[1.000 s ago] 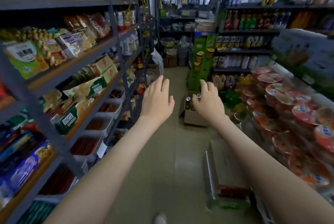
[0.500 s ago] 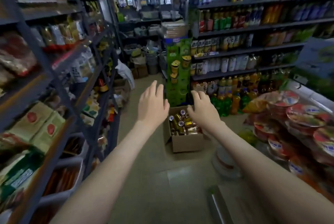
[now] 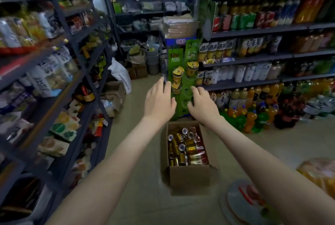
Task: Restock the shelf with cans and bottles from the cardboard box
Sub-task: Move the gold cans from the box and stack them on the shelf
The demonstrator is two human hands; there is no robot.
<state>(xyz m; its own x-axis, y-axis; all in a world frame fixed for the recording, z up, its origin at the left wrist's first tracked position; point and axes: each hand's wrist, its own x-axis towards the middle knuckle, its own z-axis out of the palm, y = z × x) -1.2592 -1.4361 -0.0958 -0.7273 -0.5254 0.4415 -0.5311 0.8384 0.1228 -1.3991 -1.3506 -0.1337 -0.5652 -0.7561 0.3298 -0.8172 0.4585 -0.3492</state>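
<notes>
Hands [image 3: 159, 102] [image 3: 204, 106] beyond cardboard box [image 3: 188, 175], floor [image 3: 143, 188] around

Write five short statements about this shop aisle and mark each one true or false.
1. The cardboard box stands open on the floor. True.
2. The box is empty. False: cans lie piled inside it.
3. The left hand holds nothing. True.
4. The right hand grips a can. False: it holds nothing, and its fingers are only loosely bent.
5. A green display stand rises beyond the box. True.
</notes>
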